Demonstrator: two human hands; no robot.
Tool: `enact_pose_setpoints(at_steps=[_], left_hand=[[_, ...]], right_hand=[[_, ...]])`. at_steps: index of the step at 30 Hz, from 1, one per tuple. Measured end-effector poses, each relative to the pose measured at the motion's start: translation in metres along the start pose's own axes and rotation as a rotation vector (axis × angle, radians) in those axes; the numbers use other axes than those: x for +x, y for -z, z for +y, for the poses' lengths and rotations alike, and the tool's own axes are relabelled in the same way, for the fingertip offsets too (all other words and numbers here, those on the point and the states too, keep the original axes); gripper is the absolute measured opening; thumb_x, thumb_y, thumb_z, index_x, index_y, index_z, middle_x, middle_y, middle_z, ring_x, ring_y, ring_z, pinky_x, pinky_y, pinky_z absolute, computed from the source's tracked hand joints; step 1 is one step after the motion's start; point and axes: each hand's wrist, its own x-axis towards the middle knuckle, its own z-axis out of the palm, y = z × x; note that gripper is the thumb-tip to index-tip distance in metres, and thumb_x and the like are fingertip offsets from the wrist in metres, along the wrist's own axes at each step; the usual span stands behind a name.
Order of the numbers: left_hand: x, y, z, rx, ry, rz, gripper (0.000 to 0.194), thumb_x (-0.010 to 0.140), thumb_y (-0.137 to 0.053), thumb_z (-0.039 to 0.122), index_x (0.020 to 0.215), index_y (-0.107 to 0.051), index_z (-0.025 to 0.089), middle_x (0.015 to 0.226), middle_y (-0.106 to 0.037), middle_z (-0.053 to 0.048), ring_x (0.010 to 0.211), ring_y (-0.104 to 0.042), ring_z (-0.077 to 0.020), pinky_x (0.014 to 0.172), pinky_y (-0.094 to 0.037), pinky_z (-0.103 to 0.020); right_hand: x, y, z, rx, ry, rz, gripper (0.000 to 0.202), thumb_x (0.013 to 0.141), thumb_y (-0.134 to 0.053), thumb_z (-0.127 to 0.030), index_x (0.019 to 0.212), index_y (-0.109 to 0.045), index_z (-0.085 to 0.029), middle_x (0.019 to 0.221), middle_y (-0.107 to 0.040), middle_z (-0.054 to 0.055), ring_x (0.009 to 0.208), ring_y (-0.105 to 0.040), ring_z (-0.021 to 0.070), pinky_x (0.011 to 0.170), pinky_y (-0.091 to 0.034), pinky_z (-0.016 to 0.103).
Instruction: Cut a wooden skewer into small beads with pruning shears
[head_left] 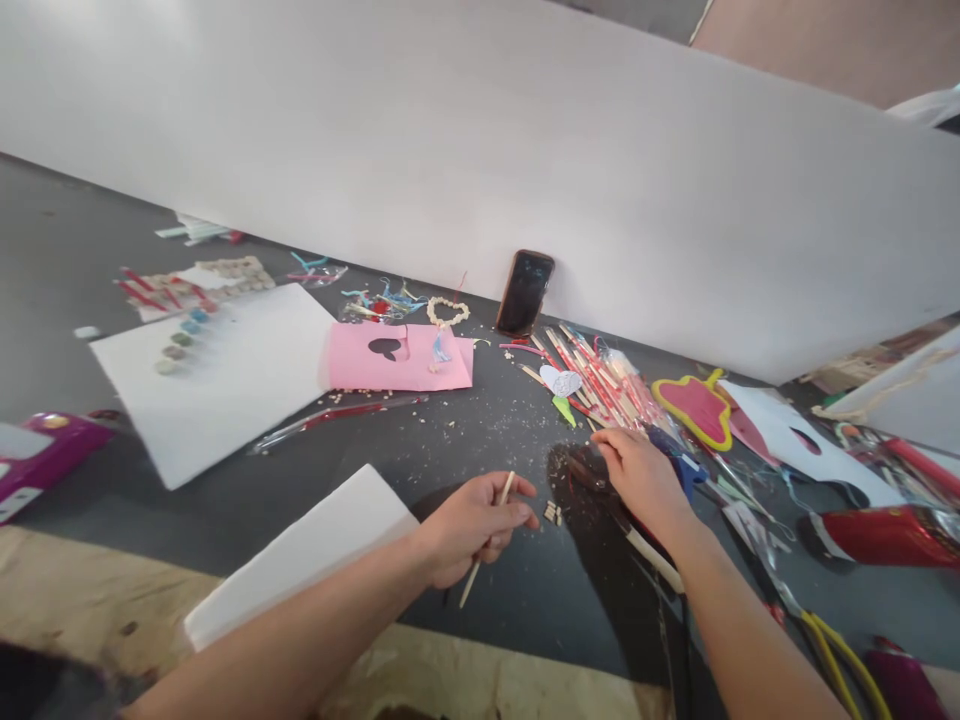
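Between the thumb and fingers of my left hand [480, 525] is a thin pale wooden stick [470, 583], tilted, low in the middle of the view. My right hand [634, 470] is at a dark brown object [589, 468] on the dark table; its fingers are bent and partly hidden, so its hold is unclear. A few short cut stick pieces [552, 513] lie between my hands. Beyond my right hand rests a pile of red-wrapped sticks [592, 375], with a white paper heart [560, 381] beside it.
A phone [525, 292] leans on the white partition [450, 150]. Leftward are a pink paper [349, 358], white boards [247, 340] and a bead heart [448, 312]. A red can [889, 535] and yellow-handled scissors [832, 650] lie at the right.
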Motion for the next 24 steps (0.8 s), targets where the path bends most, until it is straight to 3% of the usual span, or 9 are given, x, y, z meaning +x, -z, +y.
enact_pose_setpoints(at_steps=[5, 12, 24], left_hand=[[0.001, -0.001, 0.002, 0.004, -0.001, 0.024, 0.028, 0.075, -0.060, 0.027, 0.098, -0.046, 0.017, 0.077, -0.057, 0.000, 0.039, -0.028, 0.0003, 0.039, -0.008, -0.018], [-0.002, -0.004, 0.005, 0.025, 0.011, 0.035, 0.025, 0.076, -0.058, 0.025, 0.096, -0.046, 0.016, 0.075, -0.056, 0.000, 0.040, -0.027, 0.0003, 0.039, -0.008, -0.018], [-0.003, -0.003, 0.006, 0.018, 0.002, 0.018, 0.023, 0.077, -0.057, 0.025, 0.096, -0.047, 0.015, 0.077, -0.056, -0.001, 0.040, -0.027, 0.0002, 0.040, -0.008, -0.019]], right_hand=[[-0.023, 0.004, -0.020, 0.088, 0.021, -0.119, 0.018, 0.085, -0.042, -0.019, 0.093, -0.058, -0.020, 0.093, -0.065, 0.005, 0.087, -0.060, 0.0184, 0.077, -0.044, 0.031], [-0.048, -0.010, -0.050, 0.159, 0.044, -0.283, 0.016, 0.081, -0.054, -0.021, 0.096, -0.057, -0.021, 0.092, -0.062, 0.004, 0.084, -0.060, 0.0170, 0.072, -0.044, 0.027], [-0.034, -0.022, -0.061, 0.138, 0.046, -0.307, 0.019, 0.087, -0.040, -0.014, 0.090, -0.058, -0.018, 0.085, -0.060, 0.005, 0.078, -0.058, 0.0162, 0.068, -0.040, 0.025]])
